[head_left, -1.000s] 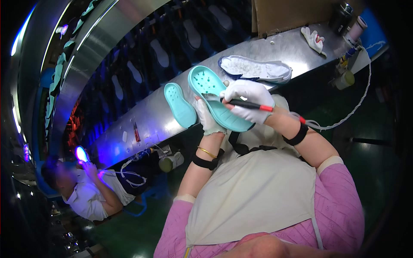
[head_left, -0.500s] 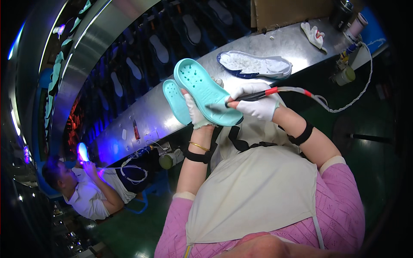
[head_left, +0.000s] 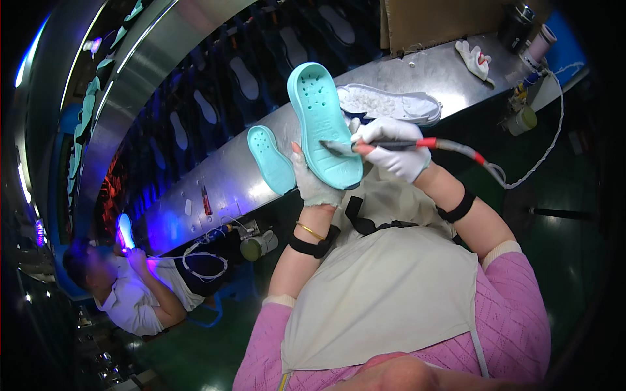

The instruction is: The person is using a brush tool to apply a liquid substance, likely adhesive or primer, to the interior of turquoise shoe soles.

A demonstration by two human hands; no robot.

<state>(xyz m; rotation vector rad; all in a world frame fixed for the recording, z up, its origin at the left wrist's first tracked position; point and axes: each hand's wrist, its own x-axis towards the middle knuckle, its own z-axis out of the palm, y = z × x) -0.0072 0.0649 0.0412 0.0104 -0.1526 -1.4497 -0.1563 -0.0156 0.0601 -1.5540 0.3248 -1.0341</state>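
My gloved left hand [head_left: 313, 181] holds a turquoise shoe sole [head_left: 321, 124] from below, thumb along its left edge, its other fingers mostly hidden behind it. The sole is raised over the bench, its toe pointing away from me and its inner face toward me. In my gloved right hand [head_left: 398, 146] is a brush [head_left: 339, 148] with a red-banded black handle and a tube running from its rear. Its dark bristles touch the inner face of the sole near the middle. A second turquoise sole [head_left: 271, 160] lies on the bench left of my left hand.
Behind the held sole, a white-topped sole [head_left: 391, 105] rests on the metal bench [head_left: 195, 179]. A glove [head_left: 475, 62] and a dark container [head_left: 516, 27] are at the far right. Pale soles [head_left: 244, 78] lie on the conveyor beyond. At left, another person [head_left: 140, 287] handles a lit sole.
The held sole has moved right and turned more upright. The brush has shifted with it, its bristles now nearer the middle of the sole. More of the second turquoise sole shows.
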